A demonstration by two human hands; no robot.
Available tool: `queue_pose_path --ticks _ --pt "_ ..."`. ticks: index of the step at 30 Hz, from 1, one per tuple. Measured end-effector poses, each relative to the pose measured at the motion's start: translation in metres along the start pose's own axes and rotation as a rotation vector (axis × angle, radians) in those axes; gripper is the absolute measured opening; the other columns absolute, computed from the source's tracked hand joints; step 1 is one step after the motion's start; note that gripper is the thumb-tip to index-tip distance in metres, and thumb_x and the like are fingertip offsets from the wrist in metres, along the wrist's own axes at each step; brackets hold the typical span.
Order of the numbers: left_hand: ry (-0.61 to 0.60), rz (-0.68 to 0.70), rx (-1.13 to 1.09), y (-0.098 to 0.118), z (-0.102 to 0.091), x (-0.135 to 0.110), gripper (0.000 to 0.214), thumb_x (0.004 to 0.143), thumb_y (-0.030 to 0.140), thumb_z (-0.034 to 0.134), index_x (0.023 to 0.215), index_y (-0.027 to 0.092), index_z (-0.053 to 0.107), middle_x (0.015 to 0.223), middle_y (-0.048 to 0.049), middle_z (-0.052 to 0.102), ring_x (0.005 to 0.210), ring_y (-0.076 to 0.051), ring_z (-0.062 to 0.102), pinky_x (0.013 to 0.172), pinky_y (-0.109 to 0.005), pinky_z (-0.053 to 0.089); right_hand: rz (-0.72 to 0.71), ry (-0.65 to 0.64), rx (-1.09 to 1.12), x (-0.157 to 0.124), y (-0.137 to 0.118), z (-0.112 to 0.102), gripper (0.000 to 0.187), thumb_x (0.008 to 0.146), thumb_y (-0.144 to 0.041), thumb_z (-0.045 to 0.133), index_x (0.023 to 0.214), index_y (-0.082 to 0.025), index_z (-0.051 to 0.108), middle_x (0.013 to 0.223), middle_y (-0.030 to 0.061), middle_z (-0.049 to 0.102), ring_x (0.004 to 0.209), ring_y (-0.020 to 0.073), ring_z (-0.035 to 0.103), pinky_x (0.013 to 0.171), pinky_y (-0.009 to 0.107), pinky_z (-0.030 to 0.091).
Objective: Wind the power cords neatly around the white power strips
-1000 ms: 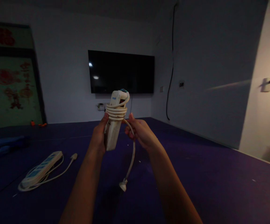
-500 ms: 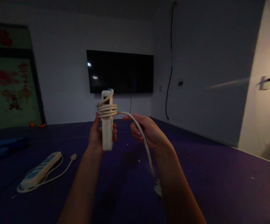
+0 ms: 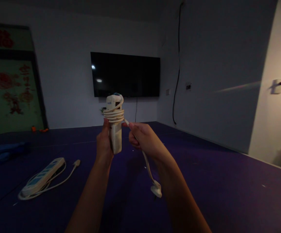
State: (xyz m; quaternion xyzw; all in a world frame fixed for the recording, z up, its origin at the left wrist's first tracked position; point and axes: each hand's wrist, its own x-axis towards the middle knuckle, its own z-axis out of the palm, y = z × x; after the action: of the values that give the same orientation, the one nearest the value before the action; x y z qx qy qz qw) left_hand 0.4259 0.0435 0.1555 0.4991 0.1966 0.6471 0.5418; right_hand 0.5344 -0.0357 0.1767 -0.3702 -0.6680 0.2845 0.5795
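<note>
The off-white, long, boxy plastic power strip (image 3: 116, 139) is held up in front of the person, above the flat, dark purple surface (image 3: 215, 194). Its long axis stands close to upright, the top leaning slightly left in view; one end points up toward the lower edge of the wide, black, flat television (image 3: 125, 76) on the wall, the other points down. The left hand (image 3: 103, 140) is clamped on its lower half, thumb upward along the left edge. An off-white, round cable (image 3: 114, 116) loops from the top end and circles the upper half in several stacked turns, crosswise to the long axis. The right hand (image 3: 142, 136) is closed on this cable just right of the turns; below it the cable slants down and rightward to a white plastic plug (image 3: 156, 189). On the surface at left lies a white, elongated plastic power strip with blue panels (image 3: 44, 176), its long axis diagonal, far end pointing away and right, a thin white cord (image 3: 59, 184) beside it.
</note>
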Motion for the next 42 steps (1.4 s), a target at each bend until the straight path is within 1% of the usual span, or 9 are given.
queue_pose_path --ticks 3,8,15,20,27,31,35,39,42 --pt "0.201 0.060 0.048 -0.001 0.006 -0.006 0.053 0.060 0.070 0.065 0.058 0.017 0.057 0.050 0.0027 0.049 0.044 -0.009 0.042 0.045 -0.024 0.032 -0.089 0.030 -0.174 0.001 0.002 0.005 0.033 0.094 -0.032 0.039 0.071 -0.016 0.056 0.047 -0.0061 0.039 0.041 0.0064 0.033 0.045 0.021 0.026" --pt "0.308 0.212 0.224 -0.009 0.003 -0.009 0.052 0.062 0.066 0.065 0.050 0.019 0.048 0.045 0.0045 0.042 0.044 -0.009 0.037 0.045 -0.024 0.029 -0.165 0.092 -0.334 0.005 0.012 0.011 0.023 0.086 -0.037 0.053 0.074 -0.018 0.058 0.059 -0.0020 0.050 0.054 0.0100 0.042 0.052 0.023 0.030" --pt "0.506 0.449 0.850 -0.020 -0.007 -0.010 0.047 0.070 0.064 0.059 0.082 0.019 0.066 0.072 -0.0052 0.064 0.063 -0.019 0.055 0.056 -0.027 0.031 -0.044 0.255 -0.401 0.013 0.027 0.019 0.046 0.078 -0.062 0.054 0.064 -0.018 0.054 0.054 -0.0010 0.047 0.049 0.0100 0.040 0.048 0.024 0.024" --pt "0.581 0.573 1.022 -0.027 -0.006 -0.010 0.047 0.071 0.061 0.060 0.091 0.018 0.065 0.082 -0.0103 0.067 0.074 -0.025 0.060 0.062 -0.030 0.034 0.037 0.333 -0.380 0.019 0.037 0.022 0.055 0.075 -0.070 0.052 0.065 -0.016 0.059 0.061 0.0047 0.058 0.059 0.0153 0.053 0.051 0.025 0.033" --pt "0.460 0.759 1.114 -0.031 -0.007 -0.007 0.052 0.069 0.057 0.063 0.100 0.016 0.063 0.092 -0.0150 0.068 0.091 -0.033 0.060 0.083 -0.040 0.037 0.060 0.367 -0.332 0.025 0.047 0.018 0.060 0.073 -0.074 0.050 0.065 -0.016 0.063 0.066 0.0089 0.064 0.070 0.0216 0.062 0.059 0.028 0.042" --pt "0.233 0.707 1.072 -0.020 -0.003 -0.005 0.058 0.067 0.054 0.066 0.109 0.014 0.063 0.101 -0.0164 0.068 0.096 -0.033 0.060 0.086 -0.040 0.039 0.077 0.361 -0.229 0.030 0.055 0.007 0.062 0.074 -0.075 0.047 0.071 -0.016 0.064 0.062 0.0069 0.061 0.064 0.0191 0.060 0.054 0.026 0.041" --pt "-0.088 0.492 0.734 -0.006 -0.004 -0.002 0.049 0.064 0.049 0.072 0.103 0.020 0.068 0.098 -0.0095 0.070 0.091 -0.026 0.063 0.081 -0.033 0.044 0.119 0.368 -0.122 0.036 0.063 -0.010 0.060 0.074 -0.074 0.048 0.072 -0.016 0.062 0.050 0.0008 0.051 0.048 0.0126 0.049 0.045 0.023 0.036" --pt "-0.180 0.177 0.420 0.003 -0.011 0.001 0.050 0.064 0.062 0.068 0.083 0.016 0.072 0.077 -0.0071 0.071 0.068 -0.020 0.062 0.062 -0.028 0.044 0.106 0.308 -0.091 0.034 0.059 -0.016 0.056 0.074 -0.071 0.052 0.073 -0.016 0.061 0.046 -0.0040 0.043 0.042 0.0083 0.039 0.042 0.021 0.030" --pt "-0.289 -0.073 0.258 0.002 -0.016 0.004 0.060 0.066 0.072 0.059 0.083 0.016 0.072 0.070 -0.0076 0.069 0.059 -0.019 0.061 0.054 -0.028 0.044 0.044 0.207 -0.127 0.031 0.051 -0.011 0.054 0.074 -0.069 0.055 0.073 -0.015 0.062 0.050 -0.0026 0.046 0.046 0.0085 0.041 0.044 0.021 0.031"
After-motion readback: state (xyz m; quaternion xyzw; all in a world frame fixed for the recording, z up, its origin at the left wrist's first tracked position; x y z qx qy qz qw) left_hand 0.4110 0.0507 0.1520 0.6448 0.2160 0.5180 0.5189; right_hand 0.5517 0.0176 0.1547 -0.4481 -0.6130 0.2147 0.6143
